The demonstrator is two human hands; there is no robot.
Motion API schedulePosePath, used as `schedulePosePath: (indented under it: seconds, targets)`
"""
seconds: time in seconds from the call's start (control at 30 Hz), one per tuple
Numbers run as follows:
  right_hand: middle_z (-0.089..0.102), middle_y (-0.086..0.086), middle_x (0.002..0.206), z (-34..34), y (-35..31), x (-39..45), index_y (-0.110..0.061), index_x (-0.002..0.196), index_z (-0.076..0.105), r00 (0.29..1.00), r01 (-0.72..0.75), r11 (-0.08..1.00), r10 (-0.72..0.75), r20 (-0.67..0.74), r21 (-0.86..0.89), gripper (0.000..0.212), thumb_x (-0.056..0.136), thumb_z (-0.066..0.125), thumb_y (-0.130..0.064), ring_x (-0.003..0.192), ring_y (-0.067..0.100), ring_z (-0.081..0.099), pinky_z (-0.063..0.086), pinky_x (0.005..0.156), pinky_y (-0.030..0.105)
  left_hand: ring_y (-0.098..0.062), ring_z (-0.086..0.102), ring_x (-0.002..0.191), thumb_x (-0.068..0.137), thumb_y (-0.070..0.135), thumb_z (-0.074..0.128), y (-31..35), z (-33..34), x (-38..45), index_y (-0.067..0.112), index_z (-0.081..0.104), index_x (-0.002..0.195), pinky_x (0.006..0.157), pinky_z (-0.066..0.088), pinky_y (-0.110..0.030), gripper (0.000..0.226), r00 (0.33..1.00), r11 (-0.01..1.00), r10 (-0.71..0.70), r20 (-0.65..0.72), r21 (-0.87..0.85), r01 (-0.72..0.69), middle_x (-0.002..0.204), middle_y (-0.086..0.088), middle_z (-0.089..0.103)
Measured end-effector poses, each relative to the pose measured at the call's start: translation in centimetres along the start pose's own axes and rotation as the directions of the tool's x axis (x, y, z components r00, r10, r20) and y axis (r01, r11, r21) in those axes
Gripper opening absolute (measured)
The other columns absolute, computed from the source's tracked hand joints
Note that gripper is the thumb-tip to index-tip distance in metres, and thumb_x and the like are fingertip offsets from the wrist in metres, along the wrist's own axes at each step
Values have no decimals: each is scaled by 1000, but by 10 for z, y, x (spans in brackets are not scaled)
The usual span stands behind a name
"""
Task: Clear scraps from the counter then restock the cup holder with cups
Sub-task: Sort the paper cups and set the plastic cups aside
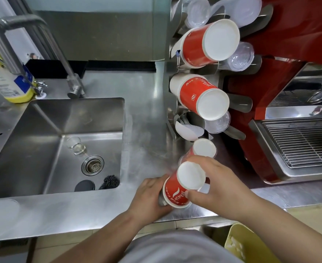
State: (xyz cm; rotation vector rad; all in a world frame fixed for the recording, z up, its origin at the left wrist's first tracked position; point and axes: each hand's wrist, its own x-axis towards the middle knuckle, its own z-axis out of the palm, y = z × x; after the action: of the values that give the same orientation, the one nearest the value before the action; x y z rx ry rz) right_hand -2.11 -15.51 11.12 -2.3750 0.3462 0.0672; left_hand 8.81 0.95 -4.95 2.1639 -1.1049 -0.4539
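A steel cup holder stands upright between the sink and a red machine, with its tubes pointing toward me. Stacks of red paper cups and clear plastic cups stick out of the upper tubes, white bottoms facing me. At the lowest tube near the counter edge, both hands hold a small stack of red paper cups. My right hand grips its top end. My left hand wraps its lower end and the steel tube there. Another small red cup stack sits in the slot just above.
A steel sink to the left holds a small glass, a drain, a black stopper and a scouring pad. A tap and a yellow bottle stand behind it. The red machine with a wire drip tray is right. A yellow bin sits below.
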Motion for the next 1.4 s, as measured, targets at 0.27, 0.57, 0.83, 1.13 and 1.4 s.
schedulePosePath:
  seconds: [0.27,0.57,0.83,1.13,1.4]
  targets:
    - [53,-26,119,-33,-12,-1,-52,119,45,998,21,996,-16,-57,88,58,73,73,-29,112,1,53,50,92,33,-10,46,121,64,55,64,-7,0,-4,37,47,132,105,36,-29,72,994,996,-61,92,73,54,127,17,54]
    - [51,-26,123,-51,-32,1,-51,127,42,995,76,994,-70,-70,79,64,69,67,-38,113,0,54,51,92,32,-14,36,126,71,48,65,1,-12,-7,34,39,139,108,33,-26,74,979,992,-108,172,89,94,134,12,46]
    - [47,-26,129,-56,-41,0,-49,133,38,994,98,995,-98,-37,-9,70,73,70,-32,120,1,48,47,97,30,-13,39,116,70,43,65,12,-50,-2,50,24,143,98,41,-26,84,956,991,-125,266,-21,135,120,8,44]
    - [46,-25,133,-59,-67,9,-43,137,37,969,237,951,-247,-26,-197,74,69,66,-48,123,-10,39,30,99,7,9,38,122,70,47,78,54,-115,-5,33,28,149,84,36,-3,94,998,979,40,42,-202,-31,130,24,39]
    - [50,-21,127,-59,-126,31,-40,136,41,900,412,875,-434,-34,-255,74,67,68,-45,116,-10,41,23,93,-4,11,41,115,71,37,78,63,-163,-24,29,42,139,89,31,0,77,971,979,27,-239,-189,-74,125,16,49]
